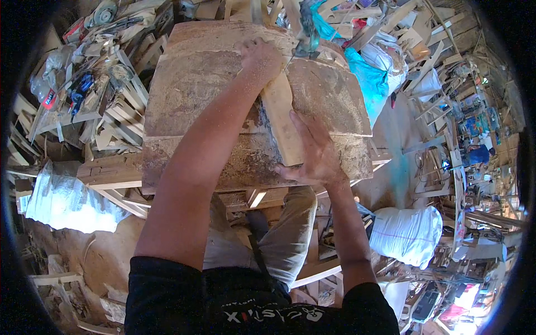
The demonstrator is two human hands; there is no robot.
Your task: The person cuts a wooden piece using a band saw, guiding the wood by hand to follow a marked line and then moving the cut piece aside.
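A pale wooden board (282,114) lies lengthwise on a dusty, worn wooden worktable (190,84), slanting from the far middle toward me. My left hand (261,58) grips its far part, fingers bent over it and partly hidden by the hand itself. Around the near end, my right hand (315,148) is closed, with the thumb at the end and fingers along the right side. Just right of my left hand, a thin upright blade (290,60) comes down close to the board, below a grey-teal machine part (307,30).
Wood offcuts (125,120) are heaped at the left, near a plastic bottle (43,92). Teal plastic sheeting (365,78) hangs at the table's right edge. A white sack (406,234) stands lower right. Shiny wrapped material (70,198) lies lower left. Another person (479,154) is far right.
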